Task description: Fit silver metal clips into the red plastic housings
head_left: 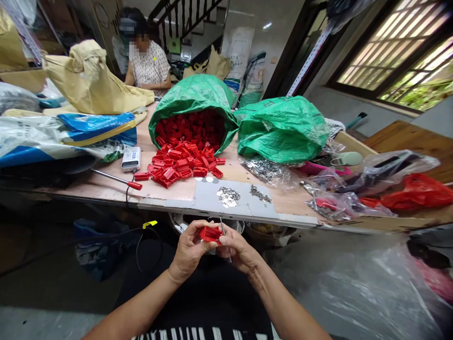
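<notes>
My left hand (189,250) is closed around one end of a red plastic housing (209,233), held in front of the table's edge above my lap. At the housing's other end is my right hand (239,249), its thumb and fingers closed on a thin metal tool (222,225) that stands nearly upright against the part. The tool's exact kind is hard to make out, and the fingers hide part of it. Beyond my hands, small shiny metal pieces (228,196) lie on a grey sheet (205,191), with a smaller darker cluster (260,193) to their right.
Many similar red housings (179,163) spill from a green sack (194,89). Another green sack (283,130) lies to the right, near plastic bags (332,200). A red-handled tool (132,184) and a white power bank (131,158) are left. A person (150,61) sits across the table.
</notes>
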A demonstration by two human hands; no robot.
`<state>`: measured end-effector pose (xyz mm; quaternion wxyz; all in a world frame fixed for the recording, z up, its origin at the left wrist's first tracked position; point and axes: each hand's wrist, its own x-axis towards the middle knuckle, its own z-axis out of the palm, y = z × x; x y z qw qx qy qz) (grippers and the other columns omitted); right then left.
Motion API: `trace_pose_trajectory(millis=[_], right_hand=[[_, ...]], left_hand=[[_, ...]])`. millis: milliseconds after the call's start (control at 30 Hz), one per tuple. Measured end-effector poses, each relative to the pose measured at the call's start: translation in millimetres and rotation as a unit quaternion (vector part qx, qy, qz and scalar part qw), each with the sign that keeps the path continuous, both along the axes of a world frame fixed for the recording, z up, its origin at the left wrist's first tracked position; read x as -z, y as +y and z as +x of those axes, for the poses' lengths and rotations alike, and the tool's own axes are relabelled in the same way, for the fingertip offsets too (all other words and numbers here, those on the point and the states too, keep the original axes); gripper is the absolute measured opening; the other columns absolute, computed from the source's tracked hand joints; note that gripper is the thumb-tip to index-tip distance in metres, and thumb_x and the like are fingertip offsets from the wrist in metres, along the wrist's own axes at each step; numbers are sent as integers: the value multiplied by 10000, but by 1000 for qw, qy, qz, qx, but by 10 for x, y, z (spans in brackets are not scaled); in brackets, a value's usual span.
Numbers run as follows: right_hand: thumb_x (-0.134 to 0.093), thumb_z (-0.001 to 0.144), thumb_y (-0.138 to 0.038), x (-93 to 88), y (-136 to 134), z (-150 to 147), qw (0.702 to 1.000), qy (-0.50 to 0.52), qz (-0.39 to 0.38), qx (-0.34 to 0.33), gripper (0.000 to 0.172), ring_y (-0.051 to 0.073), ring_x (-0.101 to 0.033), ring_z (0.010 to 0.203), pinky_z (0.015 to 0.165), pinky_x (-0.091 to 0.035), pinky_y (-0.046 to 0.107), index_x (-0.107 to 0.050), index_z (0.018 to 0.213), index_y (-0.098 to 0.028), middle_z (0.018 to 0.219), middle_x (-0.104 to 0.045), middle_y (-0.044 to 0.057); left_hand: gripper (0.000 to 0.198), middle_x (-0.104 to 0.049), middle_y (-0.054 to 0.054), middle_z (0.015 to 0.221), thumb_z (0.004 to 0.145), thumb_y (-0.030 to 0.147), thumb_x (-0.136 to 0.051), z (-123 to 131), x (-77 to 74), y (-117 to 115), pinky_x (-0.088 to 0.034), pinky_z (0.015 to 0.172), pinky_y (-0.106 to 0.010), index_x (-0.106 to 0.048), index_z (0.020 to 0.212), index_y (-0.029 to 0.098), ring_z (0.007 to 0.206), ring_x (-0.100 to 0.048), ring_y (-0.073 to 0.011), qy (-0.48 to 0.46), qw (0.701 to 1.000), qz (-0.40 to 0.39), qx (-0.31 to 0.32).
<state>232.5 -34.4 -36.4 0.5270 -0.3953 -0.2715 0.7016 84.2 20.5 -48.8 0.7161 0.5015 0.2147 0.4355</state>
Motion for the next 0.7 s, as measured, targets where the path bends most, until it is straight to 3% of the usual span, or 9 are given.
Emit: trace_pose_trajectory(millis=[133,233,333,433,567,700], right_hand=[[-765,671,-449,-19,103,71,997,-69,25,7,494,41,-323,511,454,-180,165,-457,953,-185,666,-426,-47],[-646,774,-508,-26,224,198,974,-220,39,29,459,74,-397,568,474,-267,179,-490,1068,-192,752,-484,-8],[-511,867,-439,-46,343,325,887,-445,89,88,322,125,-499,701,604,-409,247,-593,1056,-191,882,-536,45],[-503,864,-304,-80,438,386,792,-587,138,94,261,170,-558,849,787,-431,301,-651,1049,-196,926,-604,62],[-538,848,-270,-92,525,380,752,-645,119,67,237,156,-594,739,717,-428,276,-653,1048,-217,851,-671,26],[-557,834,-224,-68,603,377,729,-666,143,57,174,158,-612,822,736,-434,264,-675,962,-219,904,-685,26]], left_hand=[[336,-683,-46,1061,701,167,-746,76,-28,164,-489,903,-286,-588,996,196,976,-649,-172,-14,1000,-23,-3],[330,-681,-40,1047,708,204,-742,137,-12,366,-483,881,-273,-583,997,196,954,-643,-163,31,999,-3,-23],[314,-674,-24,992,722,233,-724,175,55,579,-470,841,-252,-592,1006,198,890,-627,-144,122,987,88,-64],[288,-672,-12,932,736,235,-701,203,138,745,-458,826,-254,-601,1005,203,857,-619,-146,217,957,177,-79],[294,-669,-6,918,748,213,-669,244,195,878,-462,808,-261,-601,1035,219,846,-620,-153,299,923,227,-83],[318,-673,-17,984,753,185,-646,270,187,964,-466,838,-268,-604,1066,220,887,-623,-159,332,905,262,-53]])
